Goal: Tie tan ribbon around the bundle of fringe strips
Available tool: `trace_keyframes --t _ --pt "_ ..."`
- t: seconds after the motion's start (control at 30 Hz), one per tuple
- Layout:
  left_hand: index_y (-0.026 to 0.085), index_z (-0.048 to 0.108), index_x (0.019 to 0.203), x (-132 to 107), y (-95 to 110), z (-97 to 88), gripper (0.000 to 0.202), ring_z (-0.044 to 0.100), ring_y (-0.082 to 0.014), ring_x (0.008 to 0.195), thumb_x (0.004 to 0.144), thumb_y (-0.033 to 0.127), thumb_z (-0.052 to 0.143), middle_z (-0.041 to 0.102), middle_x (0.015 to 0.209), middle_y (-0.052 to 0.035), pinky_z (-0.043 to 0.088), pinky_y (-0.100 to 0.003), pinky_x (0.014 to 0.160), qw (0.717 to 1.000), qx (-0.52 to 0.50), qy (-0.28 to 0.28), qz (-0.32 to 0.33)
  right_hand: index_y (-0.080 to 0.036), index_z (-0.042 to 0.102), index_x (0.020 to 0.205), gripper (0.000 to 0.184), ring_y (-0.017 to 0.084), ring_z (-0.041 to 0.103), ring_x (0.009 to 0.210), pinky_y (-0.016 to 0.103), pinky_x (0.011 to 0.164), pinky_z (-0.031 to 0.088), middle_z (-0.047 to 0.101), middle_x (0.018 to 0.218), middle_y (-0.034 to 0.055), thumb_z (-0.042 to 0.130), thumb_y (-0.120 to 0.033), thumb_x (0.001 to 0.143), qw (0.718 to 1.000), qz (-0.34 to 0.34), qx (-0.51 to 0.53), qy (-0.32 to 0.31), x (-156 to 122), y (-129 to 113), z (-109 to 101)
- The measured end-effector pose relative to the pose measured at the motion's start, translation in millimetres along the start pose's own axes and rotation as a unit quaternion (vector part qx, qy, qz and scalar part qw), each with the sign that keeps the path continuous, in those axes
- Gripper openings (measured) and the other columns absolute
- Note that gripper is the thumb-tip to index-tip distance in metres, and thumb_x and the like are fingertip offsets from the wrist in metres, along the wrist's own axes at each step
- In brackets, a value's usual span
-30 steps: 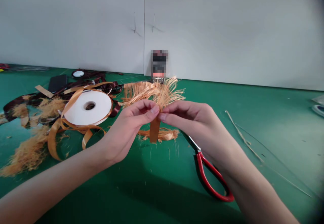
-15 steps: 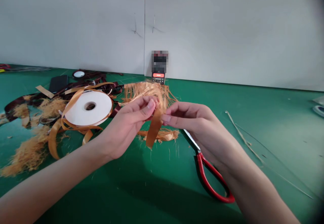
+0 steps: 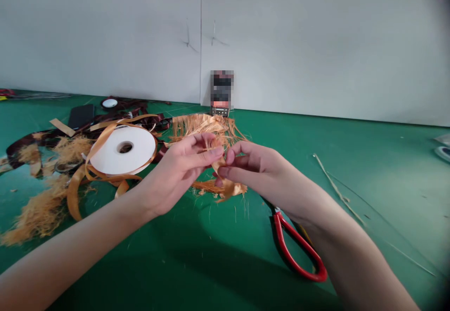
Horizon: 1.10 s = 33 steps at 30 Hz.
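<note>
My left hand (image 3: 179, 172) and my right hand (image 3: 256, 168) meet above the green table (image 3: 211, 254), both pinching one frayed orange ribbon piece (image 3: 211, 130). Its fringed strands fan out behind my fingers, and its plain tail (image 3: 221, 164) curls between my fingertips. My left thumb and forefinger press the ribbon from the left. The fingers of my right hand are curled round the tail from the right. A smaller frayed orange scrap (image 3: 225, 188) lies on the table just below my hands.
Red-handled scissors (image 3: 298, 250) lie on the table under my right wrist. A white ribbon spool (image 3: 123, 149) with loose orange ribbon sits at the left, among orange fibre tufts (image 3: 35, 215) and dark ribbon scraps. Thin strands (image 3: 337, 191) lie at the right. A small device (image 3: 221, 93) stands against the wall.
The hanging ribbon tail has been folded up and now curls between my fingertips. My right fingers have curled in around it. The fringe has dropped lower behind my hands.
</note>
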<state>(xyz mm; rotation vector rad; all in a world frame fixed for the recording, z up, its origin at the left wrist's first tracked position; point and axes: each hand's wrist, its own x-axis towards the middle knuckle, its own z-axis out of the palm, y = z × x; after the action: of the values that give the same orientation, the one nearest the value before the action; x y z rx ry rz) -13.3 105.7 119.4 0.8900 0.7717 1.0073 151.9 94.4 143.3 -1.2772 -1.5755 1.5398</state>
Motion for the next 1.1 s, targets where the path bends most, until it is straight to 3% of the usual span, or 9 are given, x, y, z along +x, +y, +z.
trace_keyframes --t 0.1,0.2,0.4,0.53,0.63,0.8,0.93,1.1 --pt "0.017 0.057 0.107 2.1 2.3 -2.1 0.034 0.061 -0.0136 0.095 0.078 0.013 0.074 0.062 0.098 -0.0006 0.05 -0.023 0.079 0.999 0.017 0.024 -0.032 -0.02 0.053 0.083 0.006 0.011 0.063 0.073 0.024 0.067 0.046 0.067 0.075 -0.0016 0.058 -0.017 0.084 0.998 0.033 -0.045 -0.038 0.4 0.0 -5.9" --pt "0.017 0.056 0.111 4.4 2.8 -5.1 0.038 0.058 -0.0154 0.108 0.078 0.009 0.073 0.06 0.11 -0.0024 0.048 -0.025 0.088 0.998 0.04 0.021 -0.05 -0.019 0.056 0.087 0.003 0.013 0.065 0.076 0.026 0.071 0.047 0.066 0.079 0.0004 0.056 -0.021 0.086 0.994 0.05 -0.086 -0.048 0.5 1.4 -9.9" --pt "0.021 0.052 0.121 8.1 -0.4 -13.8 0.051 0.056 -0.0158 0.111 0.077 0.017 0.077 0.058 0.12 -0.0029 0.046 -0.025 0.089 0.99 0.069 -0.046 -0.111 -0.018 0.058 0.069 0.021 0.005 0.038 0.049 0.022 0.047 0.029 0.051 0.058 -0.0054 0.062 -0.032 0.084 0.982 0.056 -0.179 -0.02 2.4 2.4 -14.7" --pt "0.02 0.058 0.117 6.1 -4.6 -16.3 0.039 0.059 -0.0111 0.088 0.081 0.016 0.072 0.062 0.098 -0.0015 0.047 -0.023 0.08 0.989 0.023 -0.064 -0.131 -0.019 0.057 0.06 0.029 0.005 0.033 0.046 0.024 0.043 0.022 0.049 0.053 -0.006 0.066 -0.037 0.081 0.987 0.049 -0.146 -0.04 1.8 1.4 -18.8" --pt "0.015 0.064 0.108 2.9 -6.8 -16.5 0.026 0.055 -0.0092 0.069 0.082 0.017 0.07 0.059 0.081 -0.0017 0.047 -0.022 0.07 0.98 -0.056 -0.11 -0.154 -0.02 0.06 0.063 0.026 0.006 0.039 0.048 0.024 0.044 0.023 0.055 0.056 -0.0048 0.067 -0.037 0.081 0.992 0.032 -0.105 -0.068 -0.2 0.4 -20.6" --pt "0.009 0.067 0.092 -1.8 -4.7 -16.1 0.014 0.049 -0.0073 0.059 0.078 0.011 0.071 0.051 0.069 -0.0002 0.044 -0.018 0.057 0.96 -0.167 -0.153 -0.163 -0.021 0.059 0.057 0.028 0.007 0.044 0.048 0.025 0.045 0.026 0.057 0.052 -0.0043 0.072 -0.036 0.077 0.992 0.023 -0.099 -0.068 -4.0 -3.8 -22.3" --pt "0.008 0.065 0.085 -2.4 0.0 -22.8 0.007 0.045 -0.0063 0.055 0.081 0.005 0.061 0.043 0.065 0.0019 0.041 -0.017 0.052 0.956 -0.209 -0.134 -0.155 -0.021 0.061 0.056 0.029 0.008 0.044 0.048 0.027 0.047 0.029 0.057 0.05 -0.0032 0.073 -0.04 0.075 0.991 0.023 -0.122 -0.049 -6.9 -5.8 -30.4" --pt "0.008 0.064 0.086 6.5 8.4 -46.9 0.023 0.039 -0.0061 0.048 0.096 0.016 0.044 0.037 0.059 0.004 0.037 -0.017 0.046 0.972 -0.206 -0.077 -0.088 -0.021 0.065 0.058 0.034 0.012 0.046 0.053 0.031 0.052 0.031 0.06 0.054 0.0002 0.071 -0.051 0.074 0.979 0.04 -0.199 -0.01 -9.8 -4.1 -45.8"
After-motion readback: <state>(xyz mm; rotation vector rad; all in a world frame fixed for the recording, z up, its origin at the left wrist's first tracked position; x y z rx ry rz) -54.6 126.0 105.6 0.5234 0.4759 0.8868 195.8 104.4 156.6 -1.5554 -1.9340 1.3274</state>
